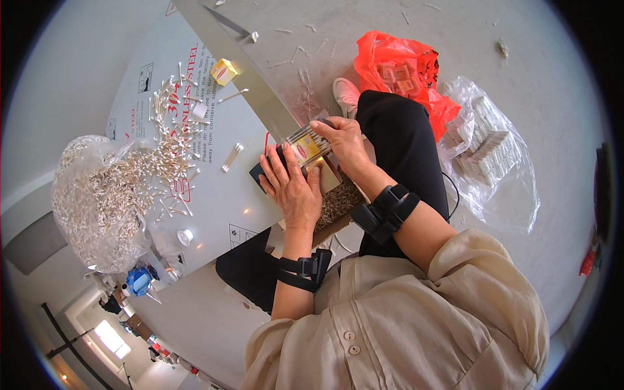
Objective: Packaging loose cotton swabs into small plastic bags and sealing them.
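A clear pack of cotton swabs with a yellow label [304,150] is held at the table's edge. My right hand [344,142] is closed on its far right end, thumb on top. My left hand [292,188] steadies the near end between index finger and thumb, its other fingers stretched over a dark block [259,174]. Part of that block is hidden under the fingers. Below the hands, a cardboard box of loose swabs [337,207] sits between my legs. A small bundle of swabs [232,157] lies on the table [224,195] left of my left hand.
Loose cotton swabs [172,156] spill from a big plastic bag [97,201] at the left. A yellow box [223,72] stands near the table's far edge. On the floor are a red bag [416,71] and a clear bag of white packs [484,140]. Scattered swabs lie beyond.
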